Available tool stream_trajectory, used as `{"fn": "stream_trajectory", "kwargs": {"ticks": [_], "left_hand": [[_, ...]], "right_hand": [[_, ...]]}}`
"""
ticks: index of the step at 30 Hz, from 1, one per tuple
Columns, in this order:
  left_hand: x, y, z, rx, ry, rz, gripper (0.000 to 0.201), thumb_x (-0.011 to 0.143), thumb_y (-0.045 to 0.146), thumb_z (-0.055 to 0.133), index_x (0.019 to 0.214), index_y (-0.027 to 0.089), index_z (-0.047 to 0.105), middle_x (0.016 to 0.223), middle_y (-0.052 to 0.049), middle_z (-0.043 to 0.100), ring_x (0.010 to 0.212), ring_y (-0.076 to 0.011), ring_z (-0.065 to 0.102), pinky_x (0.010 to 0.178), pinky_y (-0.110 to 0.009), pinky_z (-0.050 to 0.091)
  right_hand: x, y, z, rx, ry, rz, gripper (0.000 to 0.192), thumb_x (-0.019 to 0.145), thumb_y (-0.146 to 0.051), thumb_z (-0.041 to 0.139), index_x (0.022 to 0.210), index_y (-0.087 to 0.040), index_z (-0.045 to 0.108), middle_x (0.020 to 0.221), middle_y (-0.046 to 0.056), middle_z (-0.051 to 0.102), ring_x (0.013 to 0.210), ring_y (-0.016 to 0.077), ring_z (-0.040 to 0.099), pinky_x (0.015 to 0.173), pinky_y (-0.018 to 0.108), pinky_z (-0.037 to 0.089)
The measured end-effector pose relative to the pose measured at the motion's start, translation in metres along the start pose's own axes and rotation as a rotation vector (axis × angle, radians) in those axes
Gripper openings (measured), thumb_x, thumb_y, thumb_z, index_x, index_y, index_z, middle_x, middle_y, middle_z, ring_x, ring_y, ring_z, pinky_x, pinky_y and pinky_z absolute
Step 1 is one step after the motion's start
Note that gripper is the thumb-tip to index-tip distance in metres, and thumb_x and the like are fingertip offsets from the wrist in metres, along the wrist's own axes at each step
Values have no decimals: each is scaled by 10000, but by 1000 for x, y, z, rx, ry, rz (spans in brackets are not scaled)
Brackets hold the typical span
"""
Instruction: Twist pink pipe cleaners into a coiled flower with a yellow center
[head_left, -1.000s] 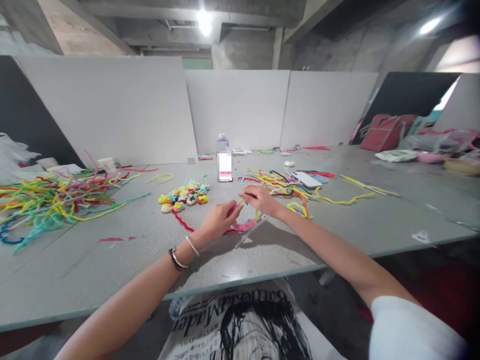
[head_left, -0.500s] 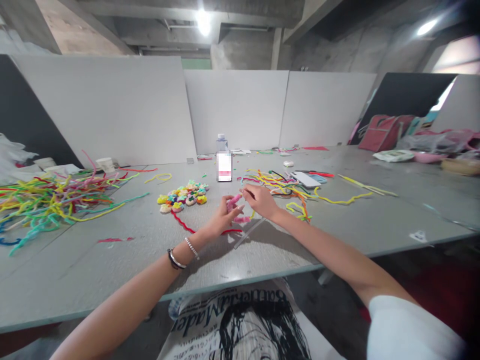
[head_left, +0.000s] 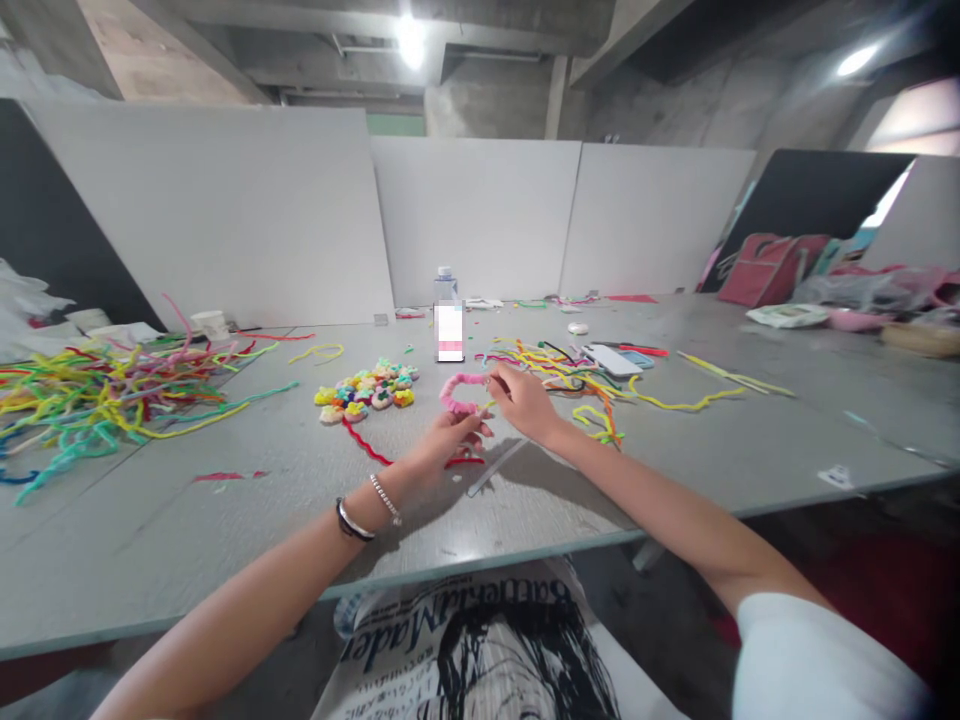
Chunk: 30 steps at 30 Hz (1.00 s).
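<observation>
So the pink pipe cleaner (head_left: 459,391) is now arcing up between both hands instead of trailing on the table (head_left: 225,540) like a second ago. The right hand (head_left: 525,402) is pinching its far end, the left hand (head_left: 447,440) is gripping the near end just below, so the bending looks underway.

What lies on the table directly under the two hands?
Under the left hand and right hand, which share a pink pipe cleaner, lie a red pipe cleaner and a clear stick on the table. The palms cover the rest.

White partition boards (head_left: 480,215) back the grey table (head_left: 187,540).
</observation>
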<state>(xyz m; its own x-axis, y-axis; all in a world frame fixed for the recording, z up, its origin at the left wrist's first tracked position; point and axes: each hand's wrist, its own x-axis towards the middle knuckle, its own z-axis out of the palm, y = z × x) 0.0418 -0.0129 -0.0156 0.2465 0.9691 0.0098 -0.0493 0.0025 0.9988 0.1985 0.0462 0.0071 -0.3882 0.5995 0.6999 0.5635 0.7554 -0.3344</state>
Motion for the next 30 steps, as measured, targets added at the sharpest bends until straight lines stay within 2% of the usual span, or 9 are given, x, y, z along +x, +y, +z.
{"fn": "stream_trajectory", "kwargs": {"ticks": [4,9,12,16,20,23,25,27,30], "left_hand": [[7,-2,-10,-17,107,30,369,803,497,533,919,147,551,879,-55,627,571,-47,535,491,-166,393],[1,4,-5,126,222,108,331,831,465,489,933,153,531,875,-60,644,571,-66,548,473,-172,382],[0,8,-4,197,299,164,275,838,411,479,912,152,535,930,-71,637,630,-86,567,494,-182,404],[5,8,-8,236,326,220,257,846,399,453,933,171,532,900,-48,623,672,-104,572,527,-196,423],[11,4,-15,297,352,277,262,862,399,415,861,166,535,820,-41,616,681,-116,561,586,-223,435],[14,2,-20,326,386,305,281,862,407,400,819,166,539,799,-39,614,689,-120,559,594,-229,426],[15,2,-22,314,371,325,287,862,413,393,812,168,533,777,-33,612,687,-120,563,593,-229,423],[15,3,-23,312,341,348,287,870,417,381,802,172,514,707,-14,595,646,-112,558,590,-225,421],[13,6,-23,364,318,363,311,880,431,362,733,178,469,596,20,530,540,-89,509,546,-211,397]], "right_hand": [[-3,-2,1,-62,-47,-62,180,898,-293,394,813,-196,520,660,-2,542,598,134,469,586,238,277],[-2,-1,4,-77,-86,-153,166,895,-285,415,821,-186,526,724,18,556,659,139,480,624,241,307],[-1,0,6,-86,-106,-231,192,907,-293,409,811,-182,533,801,47,560,762,162,496,683,260,347],[-1,-1,7,-102,-44,-293,236,905,-338,421,797,-181,559,986,100,543,903,200,485,800,323,383],[-3,-5,7,-51,-15,-355,204,893,-297,437,767,-187,554,1100,108,547,957,209,489,874,363,381],[-5,-5,8,44,-20,-366,157,880,-234,432,766,-198,534,1025,79,604,919,186,519,846,336,397],[-5,-3,10,105,-15,-321,135,868,-216,435,765,-199,520,861,43,622,761,148,530,741,284,414],[-6,0,10,164,-7,-272,122,859,-214,448,751,-195,502,733,6,588,613,111,482,628,238,393],[-6,0,9,251,-11,-271,121,862,-227,471,746,-193,479,728,-5,568,567,89,438,584,218,373]]}}
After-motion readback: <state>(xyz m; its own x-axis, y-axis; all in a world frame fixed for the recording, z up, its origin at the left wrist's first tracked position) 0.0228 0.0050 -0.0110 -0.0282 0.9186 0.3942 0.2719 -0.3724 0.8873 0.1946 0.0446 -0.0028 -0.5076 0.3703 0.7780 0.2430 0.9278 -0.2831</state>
